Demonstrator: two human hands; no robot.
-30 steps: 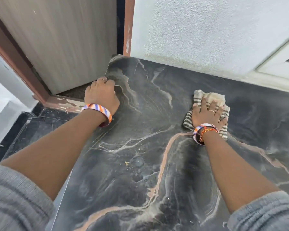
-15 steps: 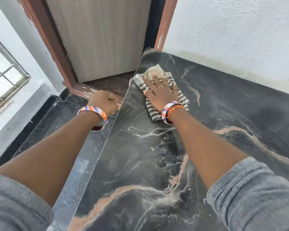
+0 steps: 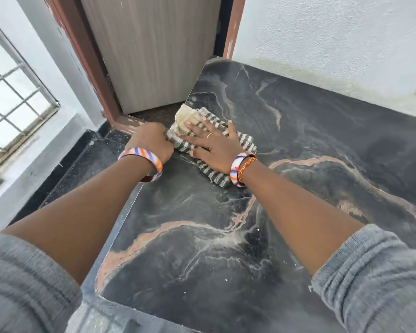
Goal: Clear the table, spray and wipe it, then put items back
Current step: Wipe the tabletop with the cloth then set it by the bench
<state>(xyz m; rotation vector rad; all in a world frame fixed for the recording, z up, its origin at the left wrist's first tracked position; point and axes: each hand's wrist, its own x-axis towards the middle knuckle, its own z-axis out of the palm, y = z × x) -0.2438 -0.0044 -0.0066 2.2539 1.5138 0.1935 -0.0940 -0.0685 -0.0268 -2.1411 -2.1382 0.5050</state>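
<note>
Right hand [image 3: 215, 146] spread flat on striped cloth [image 3: 244, 143], left hand [image 3: 151, 140] fisted beside it

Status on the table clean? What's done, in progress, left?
Done: clearing, since no items show on the marble tabletop. In hand: wiping. The right hand presses the striped cloth flat at the table's left edge, with the left hand cupped beside it off the edge. White specks show on the near part of the top. Left: finishing the wipe and putting items back; none are in view.
</note>
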